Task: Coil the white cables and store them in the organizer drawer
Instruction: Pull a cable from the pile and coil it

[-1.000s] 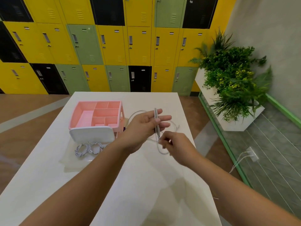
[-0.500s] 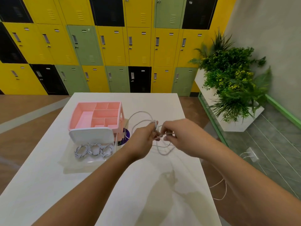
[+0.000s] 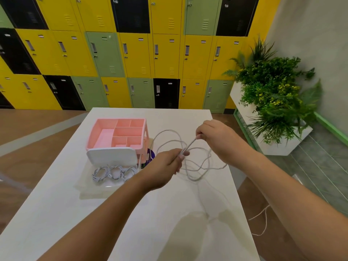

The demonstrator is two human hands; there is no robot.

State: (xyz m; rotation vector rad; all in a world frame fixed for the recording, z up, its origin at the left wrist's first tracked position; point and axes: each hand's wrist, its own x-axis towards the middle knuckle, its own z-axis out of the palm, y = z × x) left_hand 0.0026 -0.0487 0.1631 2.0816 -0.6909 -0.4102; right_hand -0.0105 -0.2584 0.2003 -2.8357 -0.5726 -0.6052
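A loose white cable [image 3: 197, 162] lies in tangled loops on the white table [image 3: 131, 223], right of the pink organizer [image 3: 117, 135]. My left hand [image 3: 165, 164] pinches a doubled length of it at the lower end. My right hand [image 3: 216, 140] pinches the same length higher up, so a short taut stretch runs between them. The organizer's clear drawer [image 3: 105, 185] is pulled out toward me under a white front panel [image 3: 111, 156]. Three coiled white cables [image 3: 113, 173] lie side by side in it.
A purple round object [image 3: 149, 157] sits partly hidden beside the organizer. A tail of cable [image 3: 260, 223] hangs off the table's right edge to the floor. A white planter with green plants [image 3: 278, 102] stands at the right; lockers [image 3: 131, 53] line the back wall.
My right hand has moved up and to the right, away from my left hand, drawing a straight stretch of cable between them. The left hand has dropped slightly lower.
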